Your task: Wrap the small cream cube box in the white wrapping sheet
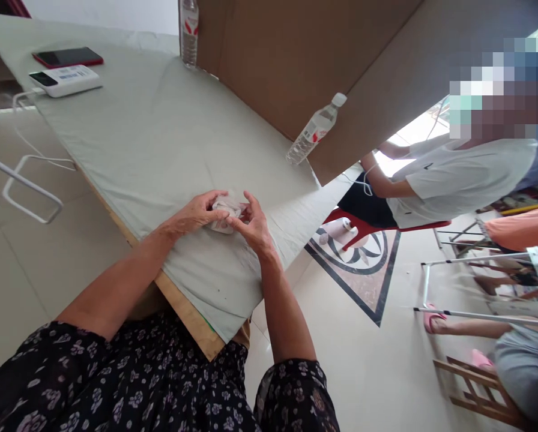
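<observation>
A crumpled, whitish translucent plastic bundle (226,211) is held between my two hands just above the pale cloth of the table (161,144). My left hand (197,213) grips its left side, the thumb lying across the front. On the right side, my right hand (253,224) has its thumb pressed to the bundle and its fingers curved behind it. What the plastic contains, if anything, cannot be made out.
Cardboard panels (269,60) stand across the table's far side, with a leaning water bottle (313,133) and another bottle (189,33) beside them. A phone (68,57) and white device (65,81) lie far left. A person (467,174) sits at right.
</observation>
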Tool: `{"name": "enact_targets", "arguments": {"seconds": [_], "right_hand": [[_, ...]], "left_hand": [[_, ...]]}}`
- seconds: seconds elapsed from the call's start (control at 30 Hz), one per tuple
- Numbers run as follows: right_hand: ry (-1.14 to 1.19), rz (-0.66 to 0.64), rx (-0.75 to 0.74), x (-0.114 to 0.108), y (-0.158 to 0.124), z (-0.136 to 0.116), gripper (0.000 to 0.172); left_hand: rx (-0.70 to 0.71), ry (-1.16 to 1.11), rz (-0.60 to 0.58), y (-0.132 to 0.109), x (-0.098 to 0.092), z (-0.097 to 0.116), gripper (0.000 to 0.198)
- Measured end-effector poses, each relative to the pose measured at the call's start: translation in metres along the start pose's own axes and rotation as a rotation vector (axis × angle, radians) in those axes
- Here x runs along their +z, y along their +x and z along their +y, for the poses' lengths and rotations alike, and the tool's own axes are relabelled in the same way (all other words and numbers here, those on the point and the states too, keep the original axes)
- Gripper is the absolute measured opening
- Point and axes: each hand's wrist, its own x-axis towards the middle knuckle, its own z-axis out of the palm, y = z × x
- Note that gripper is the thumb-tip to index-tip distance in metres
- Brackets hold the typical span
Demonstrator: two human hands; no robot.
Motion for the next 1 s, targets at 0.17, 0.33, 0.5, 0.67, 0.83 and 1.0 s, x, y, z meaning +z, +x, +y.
{"name": "enact_targets", "arguments": {"seconds": [0.17, 0.33, 0.5, 0.67, 0.83, 1.0], "right_hand": [[0.14, 0.067, 0.065, 0.009, -0.005, 0.002, 0.101], [0.048, 0.059, 0.041, 0.004, -0.006, 0.003, 0.089], [0.002, 0.142, -0.017, 0.002, 0.0, 0.0, 0.074], [0.093, 0.115, 0.076, 0.003, 0.025, 0.001, 0.07], [0.143, 0.169, 0.076, 0.006, 0.045, 0.002, 0.067], [0.094, 0.191, -0.051, 0.009, 0.035, -0.01, 0.048]], "left_hand": [[-0.029, -0.075, -0.008, 0.0, 0.0, 0.0, 0.093], [-0.096, -0.218, -0.005, 0.003, -0.003, -0.007, 0.1], [-0.124, -0.229, 0.016, 0.005, -0.001, -0.007, 0.095], [-0.1, -0.196, -0.006, 0.004, 0.0, -0.005, 0.093], [-0.083, -0.19, -0.008, 0.003, 0.001, -0.005, 0.093], [-0.045, -0.17, 0.002, 0.004, 0.001, -0.008, 0.088]]}}
